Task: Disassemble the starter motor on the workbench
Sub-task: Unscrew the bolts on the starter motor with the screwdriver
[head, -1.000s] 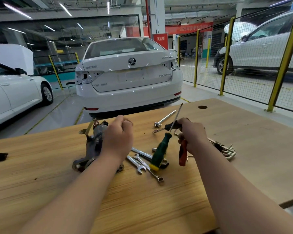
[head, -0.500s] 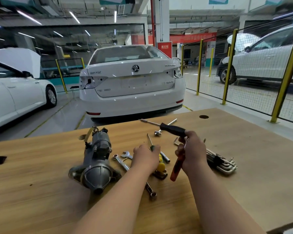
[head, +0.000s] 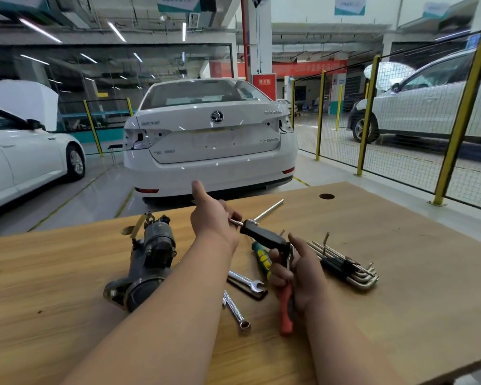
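The grey starter motor (head: 147, 259) lies on the wooden workbench (head: 400, 245), left of my arms, nose towards me. My left hand (head: 211, 215) is raised above the bench and grips the metal shaft of a black-handled screwdriver (head: 261, 234), thumb pointing up. My right hand (head: 300, 270) holds the black handle's rear end together with a red-handled tool (head: 285, 309) that hangs down to the bench. Neither hand touches the motor.
A green and yellow screwdriver (head: 261, 259), spanners (head: 247, 282) and a set of hex keys (head: 347, 266) lie around my hands. A steel T-bar (head: 270, 208) lies farther back. A white car (head: 208, 134) stands beyond the bench; yellow mesh fencing (head: 456, 120) runs on the right.
My left hand left the starter motor, crossed over the tools and rose to grip the black screwdriver's shaft. My right hand kept hold of both tools. The view tilted up.
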Tool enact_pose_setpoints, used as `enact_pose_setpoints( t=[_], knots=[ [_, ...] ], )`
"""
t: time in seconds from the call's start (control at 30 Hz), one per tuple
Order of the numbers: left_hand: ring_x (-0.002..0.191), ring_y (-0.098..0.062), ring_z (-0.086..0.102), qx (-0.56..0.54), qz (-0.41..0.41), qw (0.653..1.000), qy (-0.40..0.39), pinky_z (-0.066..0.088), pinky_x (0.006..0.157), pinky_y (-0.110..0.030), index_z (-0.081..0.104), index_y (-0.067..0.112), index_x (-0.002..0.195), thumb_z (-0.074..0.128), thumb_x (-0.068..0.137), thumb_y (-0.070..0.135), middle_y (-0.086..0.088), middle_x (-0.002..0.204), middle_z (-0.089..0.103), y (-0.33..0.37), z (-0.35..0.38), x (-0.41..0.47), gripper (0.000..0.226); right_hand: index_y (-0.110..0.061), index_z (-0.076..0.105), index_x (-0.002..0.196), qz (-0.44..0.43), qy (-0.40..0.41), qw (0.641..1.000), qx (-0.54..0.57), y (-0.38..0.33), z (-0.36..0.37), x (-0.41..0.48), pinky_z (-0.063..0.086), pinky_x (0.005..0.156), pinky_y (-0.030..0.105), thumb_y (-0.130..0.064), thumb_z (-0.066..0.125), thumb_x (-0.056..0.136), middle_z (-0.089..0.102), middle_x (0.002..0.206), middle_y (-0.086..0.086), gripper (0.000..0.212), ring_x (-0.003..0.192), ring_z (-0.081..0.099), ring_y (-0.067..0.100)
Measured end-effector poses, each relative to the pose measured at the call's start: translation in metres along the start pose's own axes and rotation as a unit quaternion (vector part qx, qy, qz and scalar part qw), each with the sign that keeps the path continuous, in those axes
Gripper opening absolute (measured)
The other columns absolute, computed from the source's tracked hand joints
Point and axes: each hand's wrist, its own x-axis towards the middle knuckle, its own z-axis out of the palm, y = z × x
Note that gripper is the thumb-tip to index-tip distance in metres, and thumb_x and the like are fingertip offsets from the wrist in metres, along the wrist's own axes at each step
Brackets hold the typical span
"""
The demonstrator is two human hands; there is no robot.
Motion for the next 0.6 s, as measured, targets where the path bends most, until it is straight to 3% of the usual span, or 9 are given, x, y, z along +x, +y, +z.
enact_pose_setpoints(
  t=[0.1,0.27,0.43,0.6],
  knots=[
    [0.028,-0.009,0.031,-0.003,0.003,0.999,0.040,0.036,0.043,-0.025,0.040,0.013,0.073,0.040,0.097,0.052,0.006,0.037,0.032,-0.003,-0.003,0.002,0.045,-0.011,0.071,0.066,0.011,-0.034,0.999,-0.003,-0.004,-0.005,-0.006,0.027,0.030,0.016,-0.041,0.059,0.082,0.056,0.057,0.001,0.036,0.028,0.031,0.005],
    [0.031,-0.010,0.033,-0.027,-0.043,0.994,0.098,0.041,0.041,-0.023,0.047,0.010,0.083,0.040,0.100,0.042,0.002,0.046,0.036,-0.018,-0.012,0.008,0.036,-0.008,0.064,0.087,-0.083,0.102,0.968,-0.215,-0.009,-0.010,-0.006,0.029,0.037,0.023,-0.025,0.059,0.093,0.046,0.050,0.000,0.018,0.036,0.034,0.010],
    [0.034,-0.011,0.040,0.002,-0.041,0.991,0.126,0.044,0.048,-0.026,0.047,0.009,0.079,0.039,0.100,0.043,-0.002,0.055,0.043,-0.036,-0.002,0.015,0.041,-0.012,0.062,0.083,-0.074,0.153,0.970,-0.172,-0.019,-0.019,-0.002,0.024,0.037,0.018,-0.026,0.060,0.092,0.041,0.046,-0.001,0.017,0.032,0.030,0.010],
    [0.056,-0.016,0.053,0.037,-0.031,0.988,0.145,0.047,0.051,-0.027,0.049,0.010,0.084,0.038,0.097,0.050,-0.005,0.069,0.051,-0.044,0.010,0.026,0.044,-0.012,0.060,0.081,-0.083,0.138,0.977,-0.141,-0.019,-0.025,0.001,0.025,0.036,0.018,-0.025,0.057,0.093,0.040,0.046,0.000,0.017,0.032,0.029,0.010]
  ],
)
